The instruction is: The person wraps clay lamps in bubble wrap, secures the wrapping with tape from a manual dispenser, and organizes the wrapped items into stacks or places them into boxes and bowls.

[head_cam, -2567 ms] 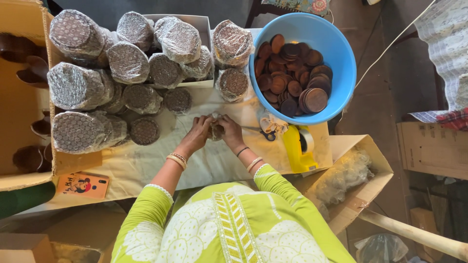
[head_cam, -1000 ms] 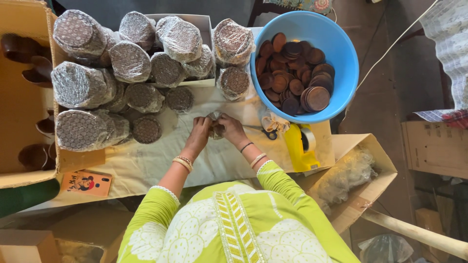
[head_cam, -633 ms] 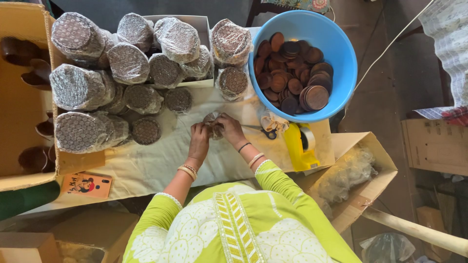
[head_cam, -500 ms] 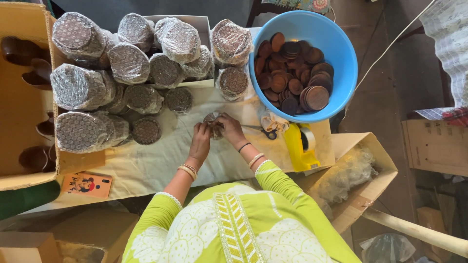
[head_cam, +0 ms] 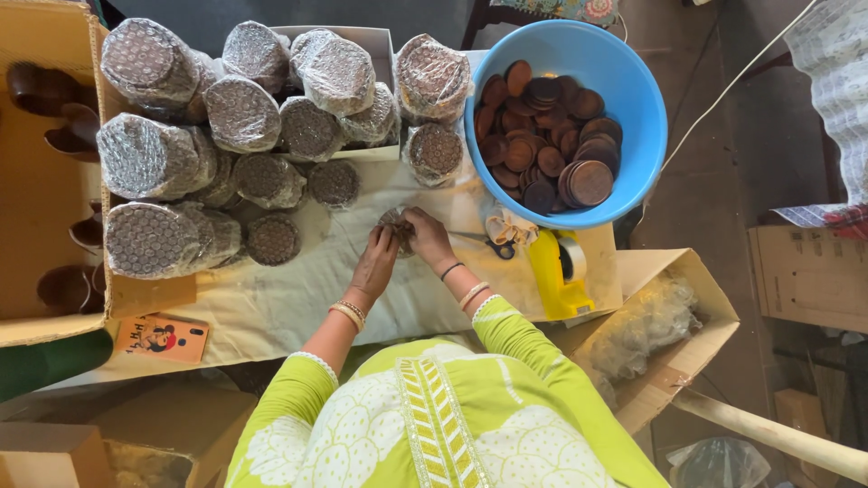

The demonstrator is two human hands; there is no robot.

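Wrapped stack (head_cam: 396,228): small bubble-wrapped disc bundle, held betw. both hands at table centre; long axis can't tell, mostly hidden. Surface: cream cloth (head_cam: 298,289) on table; wrapped rolls (head_cam: 226,136) behind, blue tub (head_cam: 633,99) of brown discs, yellow tape dispenser (head_cam: 553,276) at right. Left hand (head_cam: 378,258) & right hand (head_cam: 427,237): fingers curled, pinching stack, wrists angled inward.

Bubble-wrapped round bundles (head_cam: 226,154) lie stacked left of the blue tub (head_cam: 633,108); a small orange printed card (head_cam: 163,338) lies far below-left of it
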